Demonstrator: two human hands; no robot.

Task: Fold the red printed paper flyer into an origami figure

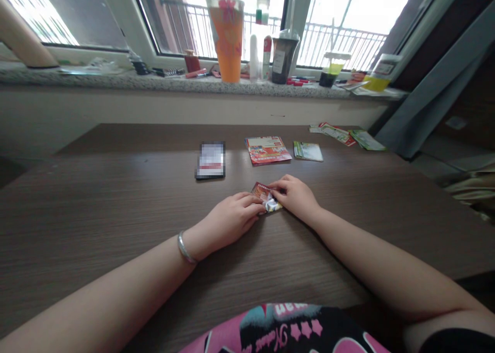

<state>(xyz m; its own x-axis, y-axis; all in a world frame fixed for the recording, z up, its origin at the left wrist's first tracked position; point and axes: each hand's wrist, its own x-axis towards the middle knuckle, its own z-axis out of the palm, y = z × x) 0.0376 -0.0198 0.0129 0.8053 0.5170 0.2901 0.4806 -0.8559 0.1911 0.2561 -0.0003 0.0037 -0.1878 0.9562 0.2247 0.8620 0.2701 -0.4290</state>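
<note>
On the brown tabletop (147,229), both hands (232,214) partly hide a printed paper (262,190).

A brown wood-grain table (124,203) stretches out below the window. Toward its far side lies a flat, dark-edged object (211,161), its face too blurred for me to make out. To the right of it sits a small pile of red papers (268,151), with a green-and-white card (308,151) just beside that. Red and green strips (337,134) spread along the far right edge. Nearer, a colourful wrapper (263,190) lies partly covered by two hands.
</note>
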